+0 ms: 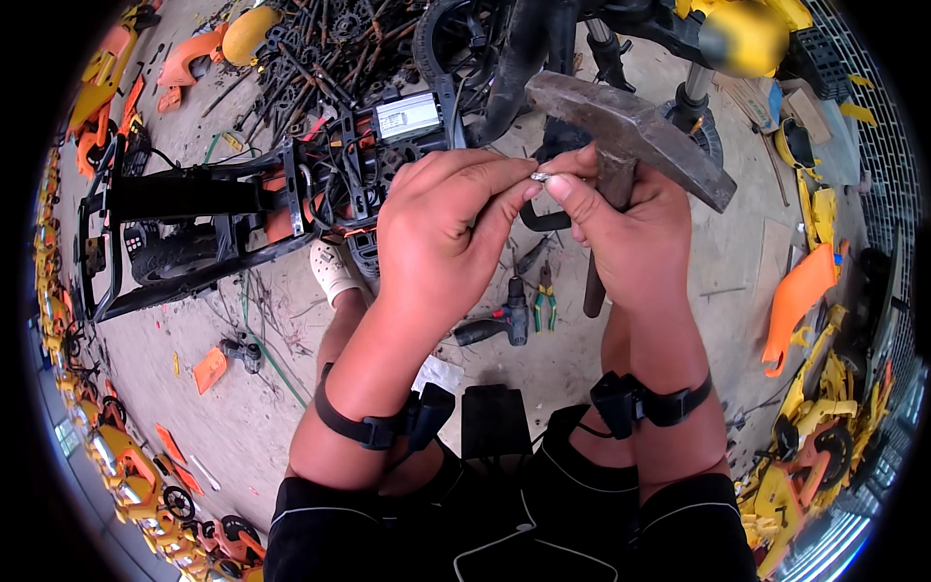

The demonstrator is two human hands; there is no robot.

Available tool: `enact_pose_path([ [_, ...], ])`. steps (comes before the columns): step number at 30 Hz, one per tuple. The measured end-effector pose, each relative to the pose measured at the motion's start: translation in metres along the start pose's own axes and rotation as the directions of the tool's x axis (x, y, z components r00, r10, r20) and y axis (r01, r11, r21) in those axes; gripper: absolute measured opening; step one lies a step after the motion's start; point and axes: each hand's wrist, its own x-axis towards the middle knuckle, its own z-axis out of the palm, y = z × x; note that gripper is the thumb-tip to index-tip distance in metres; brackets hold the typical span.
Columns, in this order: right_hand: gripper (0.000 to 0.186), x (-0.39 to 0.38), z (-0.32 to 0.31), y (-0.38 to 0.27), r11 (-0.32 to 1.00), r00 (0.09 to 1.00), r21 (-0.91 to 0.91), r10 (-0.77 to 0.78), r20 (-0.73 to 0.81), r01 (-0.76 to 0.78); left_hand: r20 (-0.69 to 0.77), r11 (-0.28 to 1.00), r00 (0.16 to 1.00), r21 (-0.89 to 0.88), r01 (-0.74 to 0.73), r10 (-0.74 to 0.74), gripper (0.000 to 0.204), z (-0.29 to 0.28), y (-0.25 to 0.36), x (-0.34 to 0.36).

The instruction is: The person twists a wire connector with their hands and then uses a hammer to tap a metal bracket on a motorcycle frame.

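Observation:
My left hand [441, 223] and my right hand [630, 228] meet in front of me, thumb and fingertips of both closed on a small shiny metal piece [540, 177]. Its exact kind is too small to make out. A hammer with a heavy steel head [640, 134] also sits in my right hand, its handle [593, 286] passing down through the palm. Below my hands, a dark cordless drill [515, 312] and green-and-yellow handled pliers [545, 296] lie on the concrete floor.
To the left stands a black scooter frame [204, 189] with wiring and a silver box [405, 116]. Rusty metal parts [320, 48] are heaped behind it. An orange panel [800, 306] and yellow parts [815, 427] lie on the right. A second power tool [240, 355] rests at left.

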Motion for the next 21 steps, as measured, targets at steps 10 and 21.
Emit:
enact_pose_path([
  [10, 0.017, -0.003, -0.004, 0.001, 0.994, 0.999, -0.113, -0.016, -0.036, 0.012, 0.079, 0.988, 0.991, -0.097, 0.116, -0.109, 0.015, 0.004, 0.003, -0.001],
  [21, 0.013, -0.009, 0.003, 0.004, 0.996, 0.996, -0.002, -0.093, 0.003, 0.093, 0.085, 0.833, 0.957, -0.475, 0.282, -0.276, 0.015, 0.011, -0.003, -0.005],
])
